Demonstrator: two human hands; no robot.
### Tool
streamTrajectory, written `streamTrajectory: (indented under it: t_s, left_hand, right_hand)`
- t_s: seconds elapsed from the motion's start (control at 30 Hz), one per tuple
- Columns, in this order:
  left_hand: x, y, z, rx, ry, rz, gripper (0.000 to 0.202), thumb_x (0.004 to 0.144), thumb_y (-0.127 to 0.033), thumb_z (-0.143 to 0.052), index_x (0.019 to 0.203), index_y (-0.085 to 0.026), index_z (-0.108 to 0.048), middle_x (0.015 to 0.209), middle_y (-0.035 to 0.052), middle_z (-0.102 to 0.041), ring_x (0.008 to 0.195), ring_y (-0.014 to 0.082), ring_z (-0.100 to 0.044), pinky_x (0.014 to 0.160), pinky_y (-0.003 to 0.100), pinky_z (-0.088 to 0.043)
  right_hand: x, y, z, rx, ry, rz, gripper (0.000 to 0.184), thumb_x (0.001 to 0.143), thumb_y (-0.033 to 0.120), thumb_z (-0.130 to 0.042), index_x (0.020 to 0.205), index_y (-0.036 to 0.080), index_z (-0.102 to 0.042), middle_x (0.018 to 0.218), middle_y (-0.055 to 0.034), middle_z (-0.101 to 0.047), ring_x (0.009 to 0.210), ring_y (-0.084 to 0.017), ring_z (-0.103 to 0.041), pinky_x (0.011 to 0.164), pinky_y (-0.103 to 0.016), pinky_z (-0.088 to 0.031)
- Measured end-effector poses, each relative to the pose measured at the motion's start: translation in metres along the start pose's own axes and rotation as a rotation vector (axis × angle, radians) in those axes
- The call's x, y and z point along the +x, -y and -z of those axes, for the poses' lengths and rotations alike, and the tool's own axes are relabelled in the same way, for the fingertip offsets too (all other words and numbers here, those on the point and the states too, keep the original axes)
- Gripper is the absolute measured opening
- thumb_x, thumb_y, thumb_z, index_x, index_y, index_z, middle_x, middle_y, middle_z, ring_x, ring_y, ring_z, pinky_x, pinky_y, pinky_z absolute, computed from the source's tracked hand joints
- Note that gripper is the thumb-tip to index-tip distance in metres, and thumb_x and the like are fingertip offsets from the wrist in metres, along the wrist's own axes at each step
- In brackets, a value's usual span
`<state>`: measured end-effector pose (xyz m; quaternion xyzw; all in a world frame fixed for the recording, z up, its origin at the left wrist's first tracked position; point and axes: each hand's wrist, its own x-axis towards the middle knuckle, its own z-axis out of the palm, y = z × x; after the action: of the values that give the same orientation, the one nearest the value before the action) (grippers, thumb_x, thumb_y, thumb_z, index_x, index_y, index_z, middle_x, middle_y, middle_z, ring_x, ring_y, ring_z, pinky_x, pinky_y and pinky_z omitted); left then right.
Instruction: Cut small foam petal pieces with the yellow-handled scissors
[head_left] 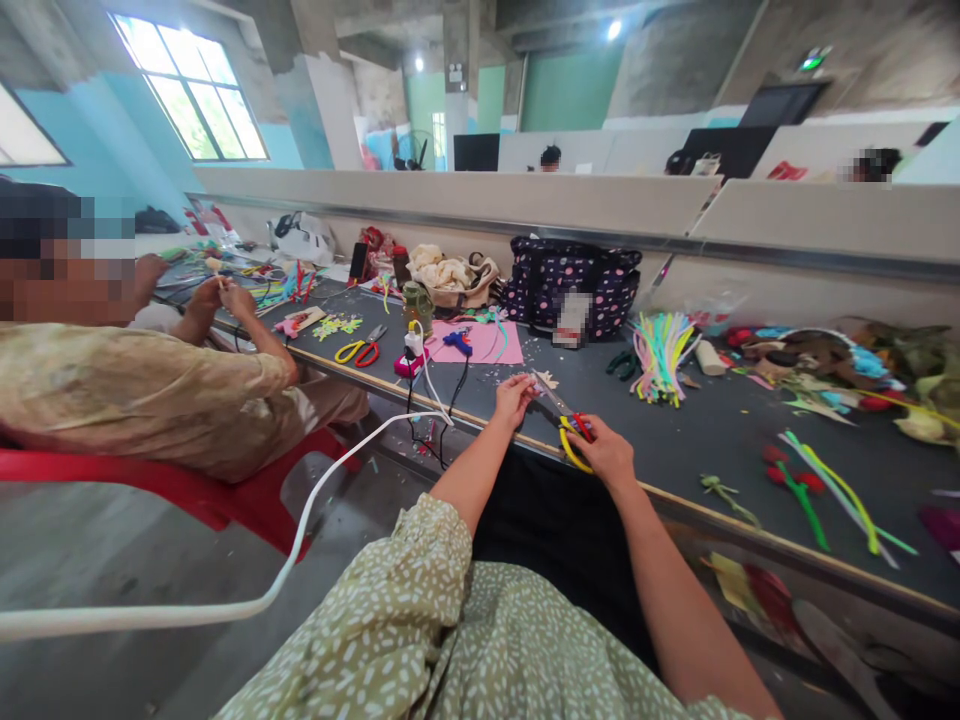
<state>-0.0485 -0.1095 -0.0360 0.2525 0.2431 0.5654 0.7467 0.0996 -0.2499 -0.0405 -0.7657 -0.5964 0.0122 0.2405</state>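
Note:
My right hand (609,452) is wrapped round the handles of a pair of scissors (553,398) with red and yellow grips. The blades point up and left toward my left hand (514,400). That hand is closed in a pinch near the table edge, on something small and pale that I cannot make out. Just beyond both hands lies a small beige scrap (548,380). A blue glue gun (457,345) rests on a pink sheet (504,345) beyond my left hand. To the right stands a bundle of pastel pipe cleaners (661,358).
A white cable (330,480) crosses on the left to a plug on a pink power strip (410,362). Other scissors (361,350) lie near it. A patterned bag (574,285) stands behind. At the left a co-worker (150,390) sits on a red chair (112,482).

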Motion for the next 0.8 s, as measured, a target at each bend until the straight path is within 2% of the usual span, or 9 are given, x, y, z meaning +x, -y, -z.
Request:
streamTrajectory:
  t_s: [0.1, 0.33, 0.5, 0.8]
  left_hand:
    - [0.001, 0.001, 0.001, -0.026, 0.009, -0.011, 0.024, 0.057, -0.016, -0.077, 0.075, -0.012, -0.061, 0.061, 0.0009, -0.063, 0.051, 0.0077, -0.056, 0.069, 0.029, -0.049]
    - [0.001, -0.001, 0.001, -0.048, 0.02, -0.022, 0.024, 0.057, -0.014, -0.075, 0.077, -0.013, -0.061, 0.064, 0.0005, -0.063, 0.052, 0.0061, -0.053, 0.068, 0.027, -0.048]
    - [-0.002, -0.002, 0.0, -0.043, 0.035, -0.022, 0.024, 0.057, -0.015, -0.076, 0.076, -0.013, -0.061, 0.059, -0.0018, -0.06, 0.049, 0.006, -0.051, 0.066, 0.027, -0.047]
    - [-0.006, -0.003, -0.004, -0.01, 0.037, -0.035, 0.029, 0.054, -0.02, -0.079, 0.075, -0.013, -0.061, 0.057, -0.0021, -0.059, 0.051, 0.0078, -0.055, 0.062, 0.026, -0.047]
  right_hand:
    - [-0.002, 0.006, 0.005, -0.034, 0.01, -0.064, 0.054, 0.073, 0.066, -0.048, 0.111, 0.029, -0.056, 0.087, -0.0017, -0.069, 0.075, -0.021, -0.063, 0.061, -0.028, -0.04]
    - [-0.006, 0.01, 0.006, -0.06, 0.021, -0.034, 0.057, 0.073, 0.069, -0.044, 0.112, 0.029, -0.053, 0.088, -0.002, -0.069, 0.078, -0.023, -0.064, 0.063, -0.03, -0.041]
    - [-0.005, 0.009, 0.005, -0.103, 0.025, -0.01, 0.057, 0.074, 0.068, -0.044, 0.115, 0.029, -0.053, 0.088, -0.002, -0.069, 0.077, -0.022, -0.063, 0.063, -0.029, -0.041]
    - [-0.008, 0.018, 0.01, -0.184, 0.041, -0.041, 0.057, 0.076, 0.066, -0.043, 0.118, 0.029, -0.052, 0.086, -0.0028, -0.068, 0.075, -0.022, -0.063, 0.063, -0.03, -0.04]
